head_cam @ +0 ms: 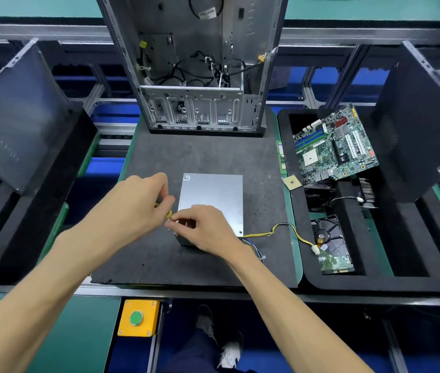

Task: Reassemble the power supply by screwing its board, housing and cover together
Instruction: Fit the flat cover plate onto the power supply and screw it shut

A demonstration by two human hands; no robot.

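The grey metal power supply (212,196) lies flat on the dark foam mat (208,154), its cover on top and its yellow and black cables (286,230) trailing right. My left hand (138,203) grips a yellow-handled screwdriver (168,213), most of it hidden in my fist, with its tip at the supply's near left edge. My right hand (202,227) rests on the supply's near left corner and pinches at the screwdriver tip. Whether a screw sits there is hidden by my fingers.
An open PC case (197,63) stands at the mat's far end. A black foam tray (307,275) on the right holds a motherboard (334,145), a hard drive (332,243), a CPU chip (292,182) and a RAM stick (280,157). Dark side panels (22,114) lean left and right. A yellow button box (138,318) sits below the bench edge.
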